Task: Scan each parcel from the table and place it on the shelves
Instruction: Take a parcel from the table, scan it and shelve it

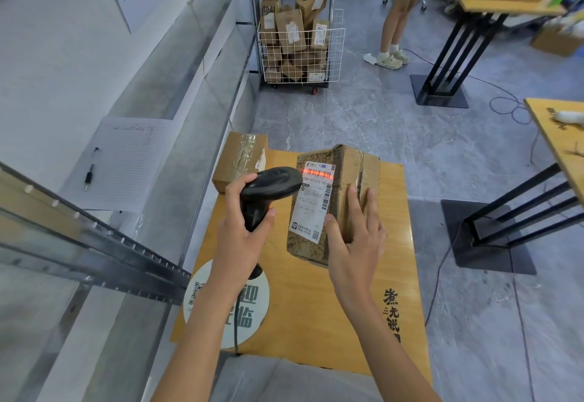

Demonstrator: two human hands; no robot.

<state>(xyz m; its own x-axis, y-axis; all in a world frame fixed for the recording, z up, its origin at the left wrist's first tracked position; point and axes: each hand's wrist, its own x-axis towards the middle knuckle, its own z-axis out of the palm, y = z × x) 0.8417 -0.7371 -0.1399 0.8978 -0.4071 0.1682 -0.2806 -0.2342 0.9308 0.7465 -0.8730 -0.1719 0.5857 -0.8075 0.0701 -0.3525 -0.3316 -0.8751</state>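
While my left hand (243, 227) grips the black handheld scanner (268, 188), my flat right hand (357, 237) steadies the brown cardboard parcel (344, 186) on the yellow wooden table (316, 306); I should hold the red beam level across its white label's (311, 199) barcode.

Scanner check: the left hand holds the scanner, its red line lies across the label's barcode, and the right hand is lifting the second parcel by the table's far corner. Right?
Not quite. The head view shows the right hand resting on the parcel being scanned, not the second parcel. The left hand holds the scanner, its red line on the label.
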